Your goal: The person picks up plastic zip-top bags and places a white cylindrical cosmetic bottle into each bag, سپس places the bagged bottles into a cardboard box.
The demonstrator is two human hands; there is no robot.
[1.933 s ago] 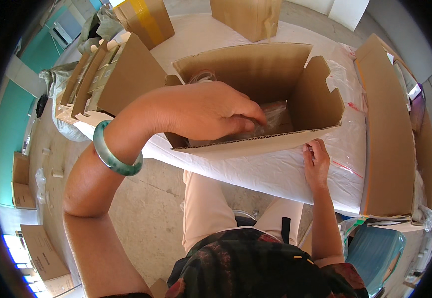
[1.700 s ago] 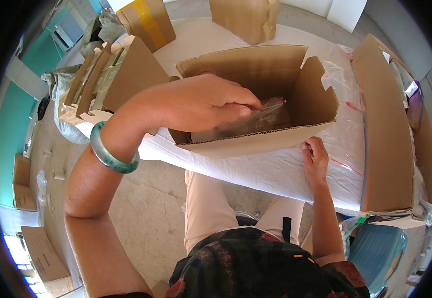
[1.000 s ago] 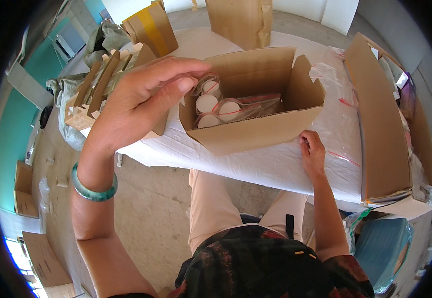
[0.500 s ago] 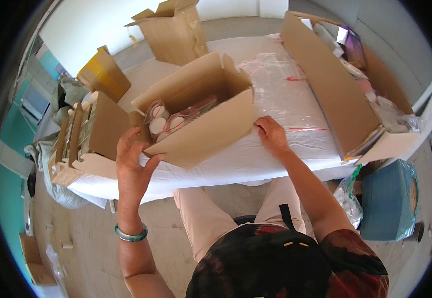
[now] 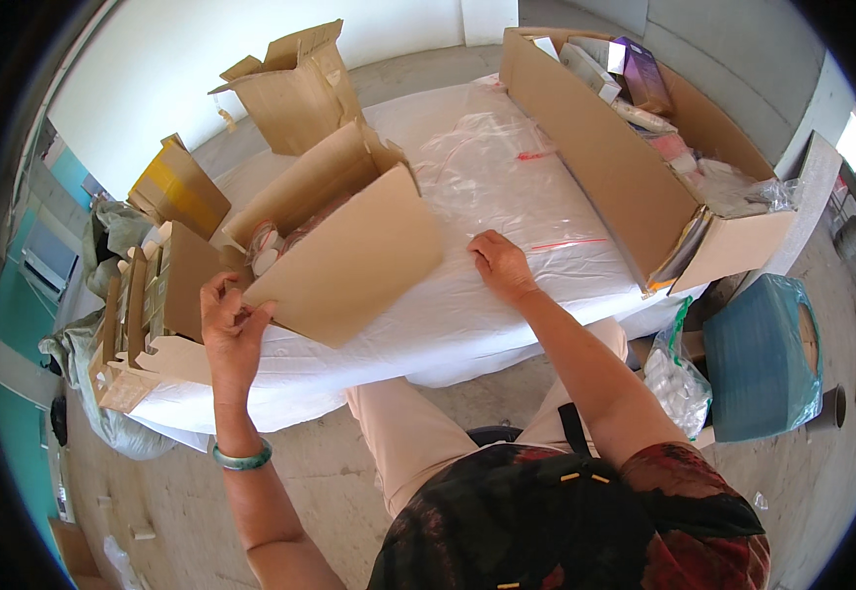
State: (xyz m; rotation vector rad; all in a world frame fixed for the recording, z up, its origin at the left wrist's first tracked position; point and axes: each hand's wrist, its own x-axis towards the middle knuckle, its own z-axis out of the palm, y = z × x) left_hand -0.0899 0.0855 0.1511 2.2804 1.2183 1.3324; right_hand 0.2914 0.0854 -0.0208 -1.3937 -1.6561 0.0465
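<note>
An open cardboard box (image 5: 364, 265) sits tilted on the white-covered table, and its near side faces me. Inside it, small white round containers in clear bags (image 5: 269, 251) show only in part, as the box wall hides the rest. My left hand (image 5: 233, 334), a green bangle on its wrist, grips the box's near left corner between thumb and fingers. Just right of the box, apart from it, my right hand (image 5: 505, 267) hovers low over the cloth with curled fingers; nothing shows in them. Flat clear zip bags (image 5: 492, 167) lie beyond it.
A long carton (image 5: 595, 162) full of packages borders the table's right side. Against the left edge stands a carton with cardboard dividers (image 5: 192, 285). Behind are a taped box (image 5: 180, 187) and a tall open box (image 5: 300, 98). A blue-wrapped bundle (image 5: 758, 359) stands on the floor at right.
The box has shifted left and tilted further, so less of its contents shows. My left hand has stayed at its corner. My right hand has come away from its right end. The view has turned slightly.
</note>
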